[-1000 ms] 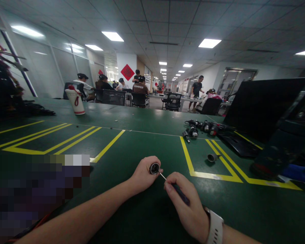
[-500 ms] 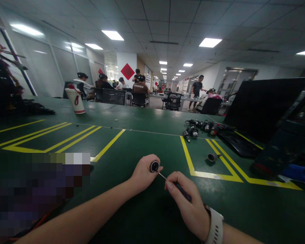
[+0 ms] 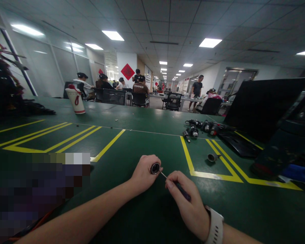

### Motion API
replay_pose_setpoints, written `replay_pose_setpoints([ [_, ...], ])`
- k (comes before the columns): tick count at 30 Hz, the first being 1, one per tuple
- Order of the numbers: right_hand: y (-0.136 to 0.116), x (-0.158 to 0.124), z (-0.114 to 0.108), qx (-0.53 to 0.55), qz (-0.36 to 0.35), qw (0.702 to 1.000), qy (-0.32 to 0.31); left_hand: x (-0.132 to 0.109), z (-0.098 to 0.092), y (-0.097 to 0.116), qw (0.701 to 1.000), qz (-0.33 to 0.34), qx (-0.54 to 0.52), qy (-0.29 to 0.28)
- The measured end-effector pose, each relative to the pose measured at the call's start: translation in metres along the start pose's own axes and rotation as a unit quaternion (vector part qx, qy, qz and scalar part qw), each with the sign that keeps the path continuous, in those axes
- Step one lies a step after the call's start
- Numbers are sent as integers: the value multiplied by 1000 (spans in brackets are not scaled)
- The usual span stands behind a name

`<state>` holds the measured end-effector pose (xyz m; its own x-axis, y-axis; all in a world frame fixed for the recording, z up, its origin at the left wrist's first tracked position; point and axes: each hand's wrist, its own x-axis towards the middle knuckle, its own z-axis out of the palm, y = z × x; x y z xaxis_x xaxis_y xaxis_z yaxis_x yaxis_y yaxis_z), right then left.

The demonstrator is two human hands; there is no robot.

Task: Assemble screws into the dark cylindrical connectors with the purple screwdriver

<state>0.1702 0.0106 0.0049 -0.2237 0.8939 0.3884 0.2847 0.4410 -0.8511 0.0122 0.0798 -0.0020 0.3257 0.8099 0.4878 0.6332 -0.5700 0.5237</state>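
Observation:
My left hand (image 3: pixel 145 172) is closed round a small round metal connector (image 3: pixel 155 168), its dark open end turned toward me. In my right hand (image 3: pixel 184 196) is a slim screwdriver (image 3: pixel 181 190) with a dark handle, gripped between thumb and fingers. The thin metal shaft points up and left, and its tip lies at the rim of the connector. Whether the tip touches a screw there I cannot tell. Both hands are held over the green table (image 3: pixel 147 142). A loose metal cup-shaped part (image 3: pixel 212 157) lies to the right, inside a yellow-taped area.
Several metal connectors (image 3: pixel 194 131) and cables lie at the back right. Beside them stand a dark screen (image 3: pixel 264 108) and a dark bottle (image 3: pixel 277 149). A white cup (image 3: pixel 76 100) with a red strap is at the back left. Several people sit or stand beyond the table.
The connector in my left hand has turned or shifted very slightly right. My right hand and the screwdriver have barely moved. The things on the table are unchanged.

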Motion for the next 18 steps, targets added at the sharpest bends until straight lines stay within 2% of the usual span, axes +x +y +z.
replay_pose_setpoints([
  [6, 0, 3, -2, 53, 29, 998, -15, 1, 1, -4, 1000, -10, -9, -2],
  [12, -2, 0, -1, 30, 27, 999, 10, 1, 0, -1, 1000, -10, -16, 0],
  [18, -3, 2, 0, 19, 37, 999, 7, 0, 0, -1, 999, -6, -39, 0],
])
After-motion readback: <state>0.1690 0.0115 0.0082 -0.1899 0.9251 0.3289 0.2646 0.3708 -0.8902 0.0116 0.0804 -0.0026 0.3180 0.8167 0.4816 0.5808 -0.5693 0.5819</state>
